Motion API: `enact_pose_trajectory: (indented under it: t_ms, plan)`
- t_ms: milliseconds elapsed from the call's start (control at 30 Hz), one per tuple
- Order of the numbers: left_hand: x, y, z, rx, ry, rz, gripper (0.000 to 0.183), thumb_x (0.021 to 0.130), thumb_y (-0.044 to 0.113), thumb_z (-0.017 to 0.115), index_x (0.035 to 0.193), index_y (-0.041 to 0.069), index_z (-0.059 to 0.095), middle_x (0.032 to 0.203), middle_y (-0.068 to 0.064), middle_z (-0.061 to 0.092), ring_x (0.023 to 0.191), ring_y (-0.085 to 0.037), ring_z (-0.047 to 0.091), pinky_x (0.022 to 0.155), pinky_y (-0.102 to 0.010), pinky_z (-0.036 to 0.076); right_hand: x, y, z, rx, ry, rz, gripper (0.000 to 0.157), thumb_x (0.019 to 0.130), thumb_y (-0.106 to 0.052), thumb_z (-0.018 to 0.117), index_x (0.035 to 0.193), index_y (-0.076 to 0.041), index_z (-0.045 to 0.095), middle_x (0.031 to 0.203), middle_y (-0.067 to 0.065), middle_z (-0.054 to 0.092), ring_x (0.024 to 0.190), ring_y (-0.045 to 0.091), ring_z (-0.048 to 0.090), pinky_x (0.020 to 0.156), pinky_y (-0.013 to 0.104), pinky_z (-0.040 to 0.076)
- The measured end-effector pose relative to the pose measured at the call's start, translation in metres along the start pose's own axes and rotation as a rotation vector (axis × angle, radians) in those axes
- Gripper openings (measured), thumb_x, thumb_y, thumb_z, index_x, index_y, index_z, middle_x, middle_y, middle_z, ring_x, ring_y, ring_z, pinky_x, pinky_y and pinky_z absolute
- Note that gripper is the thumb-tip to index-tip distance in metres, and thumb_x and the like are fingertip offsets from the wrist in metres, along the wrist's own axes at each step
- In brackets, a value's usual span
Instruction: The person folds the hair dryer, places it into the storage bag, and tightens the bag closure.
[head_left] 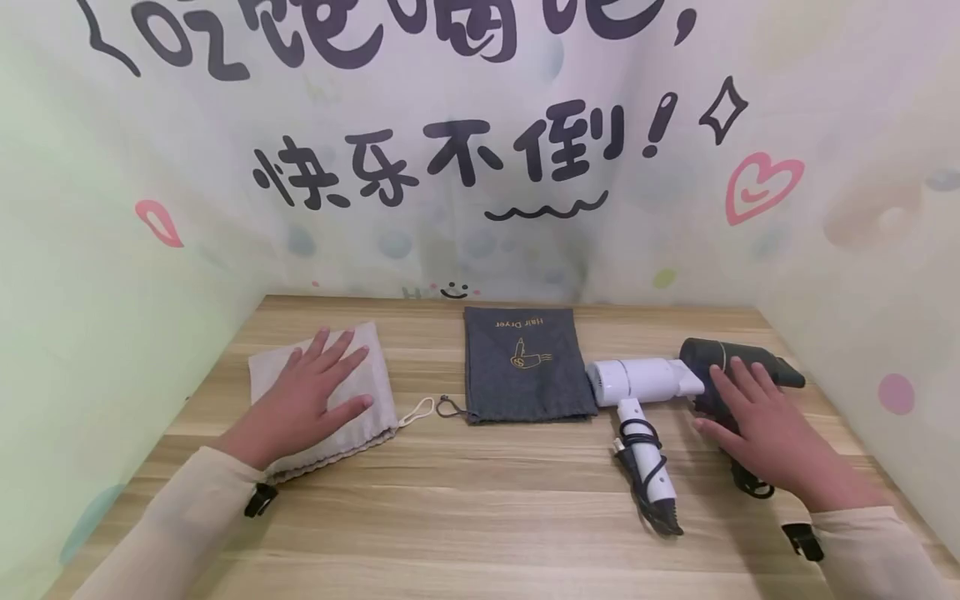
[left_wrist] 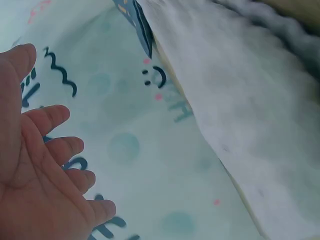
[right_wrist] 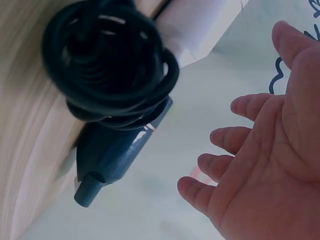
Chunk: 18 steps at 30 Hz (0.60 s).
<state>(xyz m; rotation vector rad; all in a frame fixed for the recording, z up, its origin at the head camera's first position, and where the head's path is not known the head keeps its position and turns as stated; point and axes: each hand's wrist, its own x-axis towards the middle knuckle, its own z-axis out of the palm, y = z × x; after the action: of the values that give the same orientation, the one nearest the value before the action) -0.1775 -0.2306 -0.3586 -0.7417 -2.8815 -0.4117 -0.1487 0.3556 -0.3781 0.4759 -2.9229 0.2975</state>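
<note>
My left hand [head_left: 296, 412] hovers with spread fingers over a pale beige drawstring pouch [head_left: 381, 400] at the table's left. In the left wrist view a gap shows between the palm [left_wrist: 45, 185] and the pouch [left_wrist: 240, 100]. On the right, my right hand [head_left: 776, 437] is held, fingers spread, above a black hair dryer [head_left: 708, 354], hiding much of its handle. The right wrist view shows that dryer's barrel [right_wrist: 112, 152] and its coiled cord [right_wrist: 107, 107] apart from the palm [right_wrist: 270, 165]. Both hands hold nothing.
A white hair dryer [head_left: 641, 381] lies beside the black one, its dark cord [head_left: 641, 479] wrapped round the handle. Touching its left end is a dark grey pouch [head_left: 525, 387] printed "Hair Dryer". Printed cloth [head_left: 450, 250] walls in the wooden table [head_left: 480, 517] at the back and sides.
</note>
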Motion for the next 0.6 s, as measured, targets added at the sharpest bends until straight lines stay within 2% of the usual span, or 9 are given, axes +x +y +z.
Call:
enact_pose_trajectory:
  t_ms: [300, 500, 600]
  plan:
    - [0.027, 0.023, 0.009, 0.003, -0.012, 0.079, 0.07, 0.097, 0.048, 0.057, 0.152, 0.008, 0.041, 0.16, -0.017, 0.025, 0.148, -0.044, 0.009, 0.11, -0.07, 0.014, 0.003, -0.012, -0.004, -0.004, -0.042, 0.014, 0.084, 0.094, -0.044, 0.064, 0.15, 0.009, 0.031, 0.151, 0.041, 0.019, 0.14, 0.06, 0.006, 0.103, 0.075, 0.018]
    - [0.04, 0.039, 0.015, -0.015, -0.066, 0.116, 0.071, 0.098, 0.053, 0.052, 0.154, 0.01, 0.037, 0.163, -0.014, 0.02, 0.149, -0.041, 0.005, 0.112, -0.067, 0.011, 0.005, -0.02, -0.004, 0.008, -0.066, 0.015, 0.085, 0.095, -0.046, 0.063, 0.151, 0.008, 0.03, 0.152, 0.04, 0.019, 0.141, 0.059, 0.006, 0.106, 0.072, 0.018]
    - [0.042, 0.042, 0.019, -0.02, -0.092, 0.109, 0.072, 0.098, 0.054, 0.051, 0.154, 0.011, 0.037, 0.163, -0.013, 0.018, 0.149, -0.04, 0.004, 0.113, -0.067, 0.01, 0.005, -0.023, -0.003, 0.015, -0.077, 0.012, 0.086, 0.095, -0.047, 0.062, 0.151, 0.008, 0.029, 0.153, 0.04, 0.018, 0.141, 0.058, 0.008, 0.107, 0.07, 0.018]
